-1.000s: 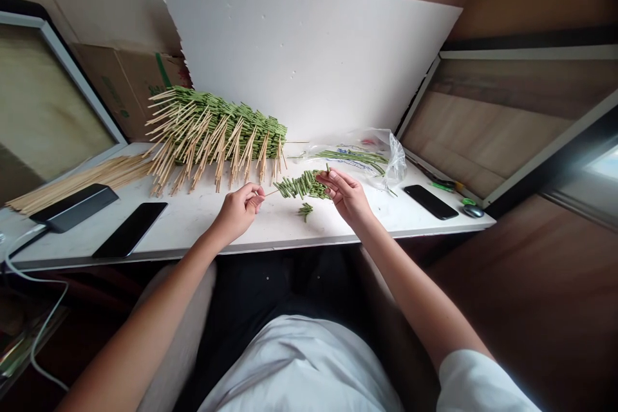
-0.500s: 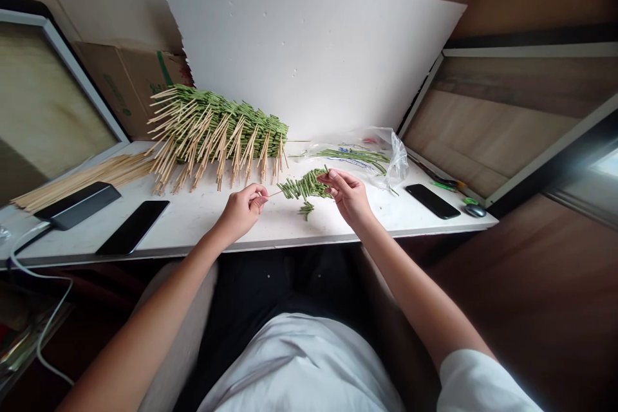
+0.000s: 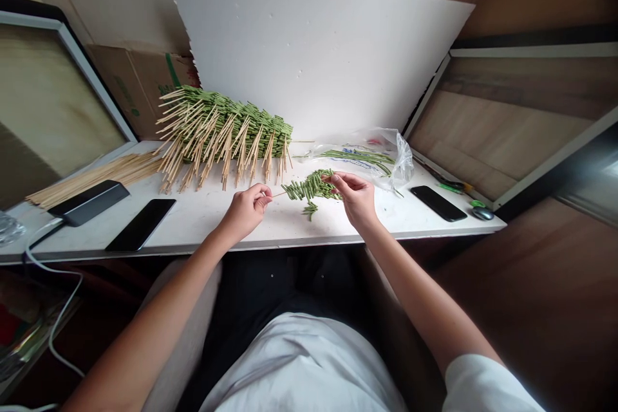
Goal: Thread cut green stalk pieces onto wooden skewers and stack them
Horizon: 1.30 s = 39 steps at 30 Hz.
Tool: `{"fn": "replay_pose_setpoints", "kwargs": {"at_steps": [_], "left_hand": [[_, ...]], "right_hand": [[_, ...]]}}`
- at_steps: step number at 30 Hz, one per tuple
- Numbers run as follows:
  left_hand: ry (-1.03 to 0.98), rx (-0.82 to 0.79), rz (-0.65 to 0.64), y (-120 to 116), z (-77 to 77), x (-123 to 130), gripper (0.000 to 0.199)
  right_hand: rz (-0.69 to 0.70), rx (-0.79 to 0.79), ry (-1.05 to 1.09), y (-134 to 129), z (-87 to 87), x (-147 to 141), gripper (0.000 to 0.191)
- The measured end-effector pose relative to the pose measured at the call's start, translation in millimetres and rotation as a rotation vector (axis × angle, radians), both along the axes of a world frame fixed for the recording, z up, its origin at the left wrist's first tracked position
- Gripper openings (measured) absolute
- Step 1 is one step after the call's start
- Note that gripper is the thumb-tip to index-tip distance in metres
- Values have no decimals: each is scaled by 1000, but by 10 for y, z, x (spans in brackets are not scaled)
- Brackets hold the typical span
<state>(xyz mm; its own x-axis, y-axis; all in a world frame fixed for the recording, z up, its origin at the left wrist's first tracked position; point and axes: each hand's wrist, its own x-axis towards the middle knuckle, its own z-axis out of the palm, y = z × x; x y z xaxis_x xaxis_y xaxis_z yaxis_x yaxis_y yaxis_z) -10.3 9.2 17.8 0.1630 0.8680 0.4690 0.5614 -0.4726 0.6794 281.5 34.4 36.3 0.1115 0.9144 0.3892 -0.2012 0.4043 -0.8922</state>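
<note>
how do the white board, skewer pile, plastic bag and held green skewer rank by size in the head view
Largest to smallest:
1. White board
2. Skewer pile
3. Plastic bag
4. Held green skewer

We see green bean pieces (image 3: 302,190), tan bamboo skewers (image 3: 96,178), a white bench (image 3: 203,222), black smartphones (image 3: 141,225) and a brown cardboard box (image 3: 116,74) with green print.

A hand could pass over the white tabletop (image 3: 398,217) between the right hand (image 3: 357,199) and the right smartphone (image 3: 438,203). Farther back, the plastic bag (image 3: 404,161) and heaped skewers (image 3: 226,129) stand in the way, before the upright foam board (image 3: 318,45).
</note>
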Motion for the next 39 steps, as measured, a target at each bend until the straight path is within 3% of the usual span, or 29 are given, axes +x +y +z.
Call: {"fn": "replay_pose_setpoints", "kwargs": {"at_steps": [15,20,25,31,39], "left_hand": [[19,58,-9,-29,-42,66,9],[-21,54,-23,-69,9,95,10],[-73,41,-21,-47,28,78,11],[-106,18,-27,-24,17,74,14],[-92,21,-9,21,-3,34,15]], "right_hand": [[22,-52,49,-34,-102,-141,37],[20,-75,75,-60,-63,-167,38],[104,-101,125,-73,6,-144,38],[137,-107,90,-71,0,-127,47],[114,-52,-61,12,-44,-36,40]]}}
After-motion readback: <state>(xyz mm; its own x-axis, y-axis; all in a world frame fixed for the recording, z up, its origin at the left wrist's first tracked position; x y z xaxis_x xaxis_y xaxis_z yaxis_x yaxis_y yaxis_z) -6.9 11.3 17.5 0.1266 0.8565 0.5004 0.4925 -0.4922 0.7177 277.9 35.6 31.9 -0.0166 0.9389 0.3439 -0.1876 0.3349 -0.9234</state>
